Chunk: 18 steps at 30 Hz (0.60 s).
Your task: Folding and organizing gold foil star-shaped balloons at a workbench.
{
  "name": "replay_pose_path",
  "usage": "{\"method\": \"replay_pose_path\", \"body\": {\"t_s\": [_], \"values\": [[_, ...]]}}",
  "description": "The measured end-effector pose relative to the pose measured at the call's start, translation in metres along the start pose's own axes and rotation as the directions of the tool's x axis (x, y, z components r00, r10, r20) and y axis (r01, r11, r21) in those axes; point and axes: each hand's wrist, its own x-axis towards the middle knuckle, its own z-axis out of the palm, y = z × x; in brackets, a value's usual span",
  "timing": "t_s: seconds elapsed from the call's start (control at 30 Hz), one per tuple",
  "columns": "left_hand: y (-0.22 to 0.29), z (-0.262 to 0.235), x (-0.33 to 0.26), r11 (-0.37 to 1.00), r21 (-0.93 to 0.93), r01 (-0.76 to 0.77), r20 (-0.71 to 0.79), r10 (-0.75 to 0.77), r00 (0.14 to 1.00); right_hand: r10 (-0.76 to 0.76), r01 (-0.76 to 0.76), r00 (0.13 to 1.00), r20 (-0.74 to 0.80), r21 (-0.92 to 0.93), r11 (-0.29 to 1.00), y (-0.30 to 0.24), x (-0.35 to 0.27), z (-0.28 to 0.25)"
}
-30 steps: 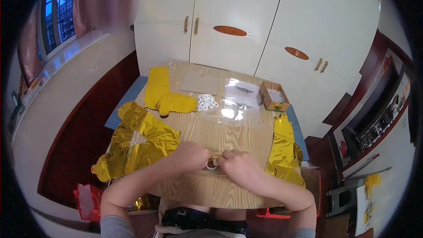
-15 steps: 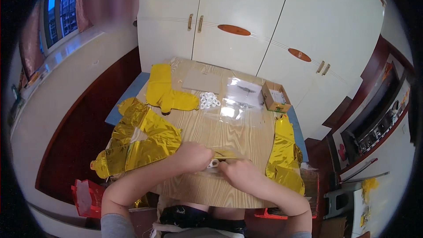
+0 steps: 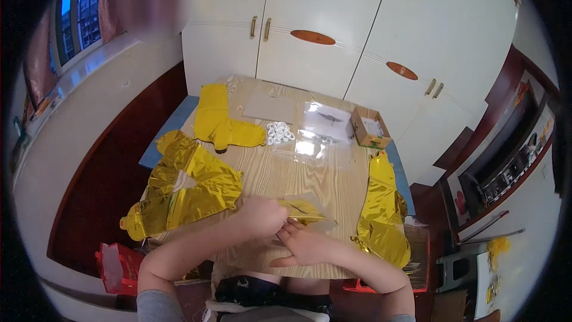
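Near the front middle of the table, a clear plastic bag (image 3: 326, 219) lies with a folded gold foil piece (image 3: 304, 210) inside it. My left hand (image 3: 262, 216) is closed on the bag's near left edge. My right hand (image 3: 305, 244) reaches to the same edge with its fingers stretched out and its thumb spread toward me. Its fingertips touch the bag by my left hand, and whether they go inside is hidden. Large gold foil balloons, flat and uninflated, lie about: one (image 3: 205, 173) at the left, one (image 3: 217, 116) behind it, one (image 3: 379, 211) at the right.
Small white rings (image 3: 279, 133) are heaped mid-table, beside clear plastic bags (image 3: 326, 120) and a grey-beige flat board (image 3: 268, 107). An open cardboard box (image 3: 370, 128) stands at the back right. White cabinets (image 3: 316, 0) rise behind. Red bags (image 3: 119, 268) sit below the table.
The white ring between my hands has gone out of sight. My right hand has moved slightly left and opened out, its thumb now spread. More of the bag shows.
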Motion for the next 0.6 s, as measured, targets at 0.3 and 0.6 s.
{"method": "replay_pose_path", "body": {"t_s": [0.3,0.6], "values": [[0.018,0.016,-0.012,0.981,0.176,-0.082,-0.105,0.102,0.989,0.065,-0.125,0.974,0.219,0.271,0.954,0.011,0.022,-0.005],[0.016,0.049,-0.031,0.954,0.295,-0.059,-0.338,0.162,0.927,-0.073,-0.007,0.910,-0.407,-0.192,0.981,0.008,-0.006,0.068]]}}
